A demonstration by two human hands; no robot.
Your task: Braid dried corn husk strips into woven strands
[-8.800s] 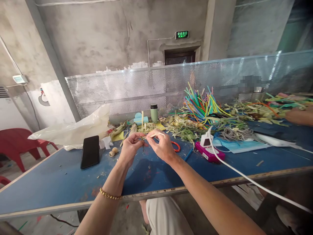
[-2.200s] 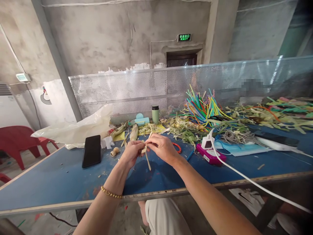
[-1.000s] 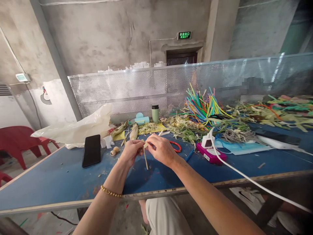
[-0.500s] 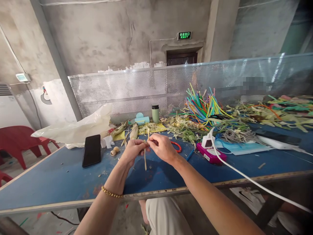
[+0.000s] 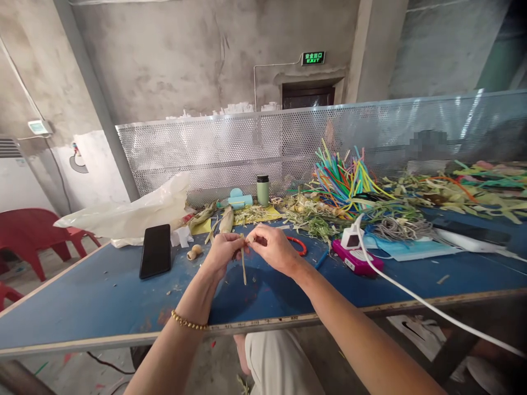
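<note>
Long, narrow, straw-coloured strip of plant material (image 5: 244, 269): held above the blue counter (image 5: 102, 304), nearer its front edge than its back. Long axis near vertical, tilted slightly; upper end at the fingertips, free lower end pointing down toward the front edge.

Left hand (image 5: 225, 252): thumb and fingers pinched closed on the strip's upper part. Right hand (image 5: 272, 246): just beside it, fingers curled, fingertips together on a small pale bit of material (image 5: 250, 240); cannot tell whether this belongs to the same strip.

Writing: green-lit wall sign (image 5: 313, 58) reads "安全出口 EXIT". Dark swoosh mark on a white fabric-like item (image 5: 416, 332) below the counter's front edge, right. Dark marks along that edge too small to read.

Containers, toward the back edge: pale green cylindrical bottle (image 5: 262, 193) with black lid, upright, contents hidden; light blue cylindrical object (image 5: 241, 202) lying on its side, interior not visible. Flat black phone (image 5: 155, 251) near the left edge.
</note>
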